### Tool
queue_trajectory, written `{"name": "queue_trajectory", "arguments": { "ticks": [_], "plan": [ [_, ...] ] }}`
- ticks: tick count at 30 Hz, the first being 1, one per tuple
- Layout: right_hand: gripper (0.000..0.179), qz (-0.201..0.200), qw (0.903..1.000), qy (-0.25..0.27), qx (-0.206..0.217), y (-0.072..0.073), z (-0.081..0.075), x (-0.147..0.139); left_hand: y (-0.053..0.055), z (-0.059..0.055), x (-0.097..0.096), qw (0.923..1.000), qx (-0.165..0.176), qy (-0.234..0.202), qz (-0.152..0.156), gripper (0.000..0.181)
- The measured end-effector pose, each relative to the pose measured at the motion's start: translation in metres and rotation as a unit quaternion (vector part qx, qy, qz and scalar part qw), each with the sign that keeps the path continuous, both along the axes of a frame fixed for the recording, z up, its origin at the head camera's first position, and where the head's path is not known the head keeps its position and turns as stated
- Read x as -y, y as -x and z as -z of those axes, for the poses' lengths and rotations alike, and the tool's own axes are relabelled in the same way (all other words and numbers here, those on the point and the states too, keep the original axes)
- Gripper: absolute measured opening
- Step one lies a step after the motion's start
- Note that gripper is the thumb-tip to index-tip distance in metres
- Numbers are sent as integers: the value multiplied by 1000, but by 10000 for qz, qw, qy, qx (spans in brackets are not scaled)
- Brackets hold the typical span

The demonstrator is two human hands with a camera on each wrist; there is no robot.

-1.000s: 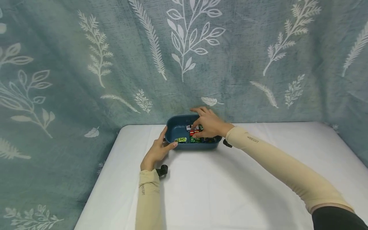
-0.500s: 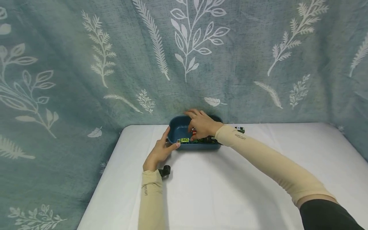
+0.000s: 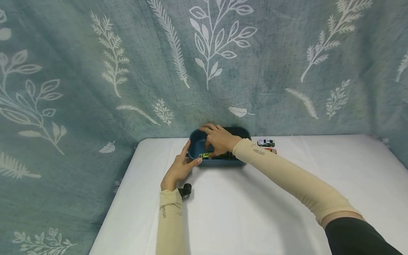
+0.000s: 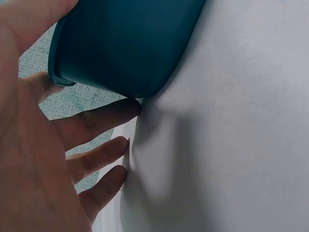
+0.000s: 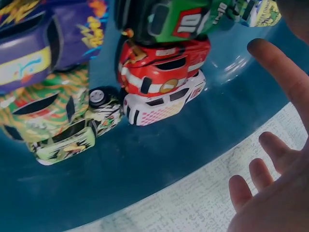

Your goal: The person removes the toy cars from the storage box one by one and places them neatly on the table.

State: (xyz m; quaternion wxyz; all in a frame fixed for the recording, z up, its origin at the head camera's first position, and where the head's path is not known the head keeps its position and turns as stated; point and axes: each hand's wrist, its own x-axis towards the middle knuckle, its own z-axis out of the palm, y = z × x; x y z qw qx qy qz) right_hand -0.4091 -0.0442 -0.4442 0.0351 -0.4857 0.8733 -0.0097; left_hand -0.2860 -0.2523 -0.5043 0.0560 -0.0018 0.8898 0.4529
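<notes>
A dark blue plastic bin (image 3: pixel 223 163) stands at the table's far edge with several toy cars inside. My left hand (image 3: pixel 177 169) steadies its left front corner, thumb at the front rim, the other fingers spread and straight along the left end. My right hand (image 3: pixel 220 141) reaches down into the bin, over its left part. There, in the right wrist view, its thumb and straight index finger stand apart beside a yellow-green toy car (image 5: pixel 264 13). A green toy car (image 5: pixel 174 19) numbered 10, a red one (image 5: pixel 164 67) and a white-and-pink one (image 5: pixel 164 104) lie nearby.
On the white-covered table (image 3: pixel 242 212), right of the bin, sit a white-and-green toy car (image 3: pixel 266 142) and a red one (image 3: pixel 271 150), partly behind the right sleeve. A leaf-print curtain (image 3: pixel 143 63) hangs close behind the bin.
My right hand has moved left inside the bin, toward the yellow-green car. Its arm has uncovered the white-and-green and red cars on the table. My left hand stays at the corner.
</notes>
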Motion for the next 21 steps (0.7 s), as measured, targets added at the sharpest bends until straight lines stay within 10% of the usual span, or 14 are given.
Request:
{"name": "queue_trajectory", "arguments": {
  "ticks": [21],
  "plan": [
    [29,-141,9996,-214,-148,1,9,3,0,-1,-2,9999,58,57,-97,97]
  ]
}}
